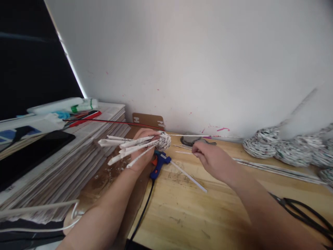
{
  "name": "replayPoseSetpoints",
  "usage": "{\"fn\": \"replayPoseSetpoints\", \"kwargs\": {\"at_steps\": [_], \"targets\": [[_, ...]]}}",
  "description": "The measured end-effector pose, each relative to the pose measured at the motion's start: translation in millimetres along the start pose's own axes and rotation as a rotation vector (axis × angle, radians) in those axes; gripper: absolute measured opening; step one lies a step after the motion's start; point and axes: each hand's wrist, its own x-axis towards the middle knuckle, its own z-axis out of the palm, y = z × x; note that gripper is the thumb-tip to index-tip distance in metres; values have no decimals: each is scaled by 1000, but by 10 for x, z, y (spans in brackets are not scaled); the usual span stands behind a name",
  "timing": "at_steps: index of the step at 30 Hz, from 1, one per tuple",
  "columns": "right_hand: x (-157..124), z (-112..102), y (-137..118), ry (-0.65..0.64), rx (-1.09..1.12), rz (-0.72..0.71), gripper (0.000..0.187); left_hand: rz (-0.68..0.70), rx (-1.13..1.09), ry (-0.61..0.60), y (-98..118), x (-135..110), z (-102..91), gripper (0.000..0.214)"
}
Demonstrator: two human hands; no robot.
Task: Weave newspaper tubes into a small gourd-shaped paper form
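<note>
My left hand is closed around a bundle of rolled paper tubes, whose loose ends fan out to the left. At the right end of this bundle is a round woven paper knob. One long thin tube runs rightward from the knob, just in front of the wall. My right hand has its fingers pinched together, and a thin white paper tube sticks out leftward from the fingertips. Below the knob lies a blue glue gun, with a glue stick extending from its back.
Woven paper pieces stand on the right along the wall. Long paper tubes lie before them. Black-handled scissors are at the lower right. A tall newspaper stack on the left bears a dark phone. A grey object rests by the wall.
</note>
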Motion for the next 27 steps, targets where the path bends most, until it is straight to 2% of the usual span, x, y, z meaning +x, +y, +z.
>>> {"fn": "replayPoseSetpoints", "kwargs": {"at_steps": [4, 6, 9, 14, 21, 27], "targets": [[-207, -374, -279, 290, -118, -198, 17, -25, 22, -43, 43, -11, -10, 15], [-280, -455, -382, 448, -210, -260, 18, -50, 16, -53, 56, -27, -9, 16], [-330, -468, -459, 557, -313, -314, 15, -44, 1, -74, 68, -51, 1, 15], [-305, -403, -437, 573, -383, -297, 17, -2, 27, -76, 80, -67, 23, 16], [-268, -360, -418, 553, -400, -281, 16, 10, 22, -96, 159, -43, 4, 5], [-263, -339, -428, 537, -416, -240, 16, 76, 43, -182, 191, -48, -42, 9]]}}
